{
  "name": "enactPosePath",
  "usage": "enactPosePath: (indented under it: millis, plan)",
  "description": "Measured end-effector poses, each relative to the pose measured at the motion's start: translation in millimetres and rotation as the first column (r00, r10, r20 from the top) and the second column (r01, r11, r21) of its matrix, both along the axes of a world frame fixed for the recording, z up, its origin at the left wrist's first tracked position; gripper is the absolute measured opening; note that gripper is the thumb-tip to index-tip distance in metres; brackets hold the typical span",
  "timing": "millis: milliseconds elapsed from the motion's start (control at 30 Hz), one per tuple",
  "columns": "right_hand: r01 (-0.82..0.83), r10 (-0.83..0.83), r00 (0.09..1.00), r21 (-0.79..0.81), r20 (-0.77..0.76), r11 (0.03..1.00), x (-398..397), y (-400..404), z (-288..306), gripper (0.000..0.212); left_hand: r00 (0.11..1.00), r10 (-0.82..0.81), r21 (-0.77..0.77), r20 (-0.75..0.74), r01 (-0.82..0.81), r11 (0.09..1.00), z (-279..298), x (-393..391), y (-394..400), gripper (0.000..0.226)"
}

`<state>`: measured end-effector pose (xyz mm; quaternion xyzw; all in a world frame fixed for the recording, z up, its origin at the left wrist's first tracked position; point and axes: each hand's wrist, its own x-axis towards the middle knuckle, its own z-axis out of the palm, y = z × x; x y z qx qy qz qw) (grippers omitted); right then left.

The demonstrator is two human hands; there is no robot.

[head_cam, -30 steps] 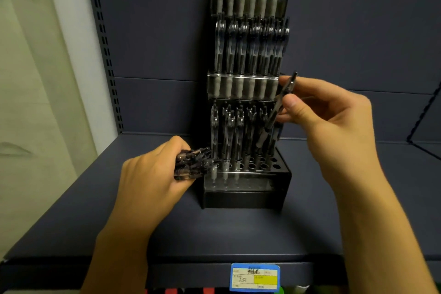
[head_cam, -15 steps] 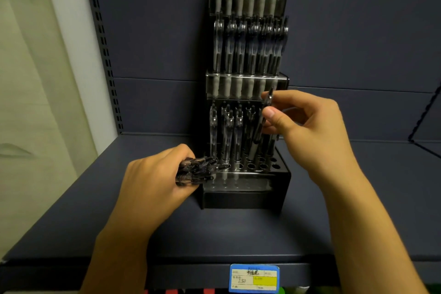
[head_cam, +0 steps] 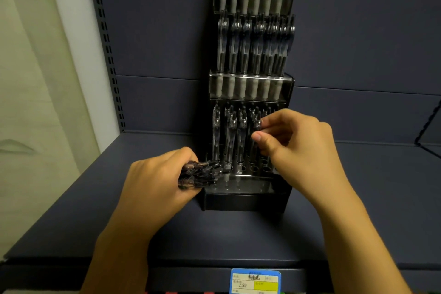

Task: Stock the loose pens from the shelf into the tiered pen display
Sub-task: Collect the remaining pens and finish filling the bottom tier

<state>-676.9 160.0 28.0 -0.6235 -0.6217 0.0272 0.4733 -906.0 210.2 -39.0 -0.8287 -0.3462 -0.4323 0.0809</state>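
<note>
A tall tiered pen display (head_cam: 248, 200) stands on the dark shelf against the back panel, its upper tiers full of upright pens. My left hand (head_cam: 157, 181) grips a bundle of loose dark pens (head_cam: 200, 174) beside the display's lower left corner, tips pointing at the bottom tier. My right hand (head_cam: 293, 150) pinches one pen (head_cam: 256, 131) between thumb and fingers and holds it upright in the bottom tier, its lower end down among the holes. Several pens stand in that tier to the left; open holes (head_cam: 260, 169) show to the right.
The dark shelf board (head_cam: 358, 210) stretches to both sides of the display. A slotted upright (head_cam: 107, 54) runs along the left, with a pale wall beyond it. A blue and yellow price label (head_cam: 254, 281) sits on the shelf's front edge. A black wire frame (head_cam: 429, 131) shows at far right.
My right hand has come down and to the left, bringing its pen from a slant at middle-tier height to upright in the bottom tier. My left hand has hardly moved.
</note>
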Motion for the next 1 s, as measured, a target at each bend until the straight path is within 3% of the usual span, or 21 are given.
enactPosePath:
  millis: [367,533,667,833,1000]
  plan:
    - [0.044,-0.034,0.986,-0.060,0.161,0.997,-0.7,-14.2,10.6,0.021,1.000,-0.001,-0.013,0.017,0.001,1.000,-0.6,0.4,-0.4,0.016]
    - [-0.173,0.185,0.966,-0.085,0.178,0.981,-9.3,-24.5,7.6,0.011,1.000,-0.014,-0.002,0.026,0.014,1.000,-1.8,1.6,-1.1,0.020]
    - [-0.379,0.414,0.893,-0.197,0.180,0.904,-17.1,-26.8,2.7,0.017,0.999,-0.018,0.004,0.031,0.018,1.000,-2.0,2.2,-0.5,0.016]
    - [-0.407,0.409,0.893,-0.054,0.188,0.912,-25.4,-25.8,-7.4,0.017,0.999,-0.028,0.002,0.034,0.028,1.000,-2.6,1.3,-0.4,0.017]
    - [-0.384,0.385,0.923,-0.007,0.032,0.923,-36.9,-26.5,-17.7,0.021,0.998,0.048,-0.014,0.045,-0.048,0.999,-2.4,1.4,-2.2,0.023]
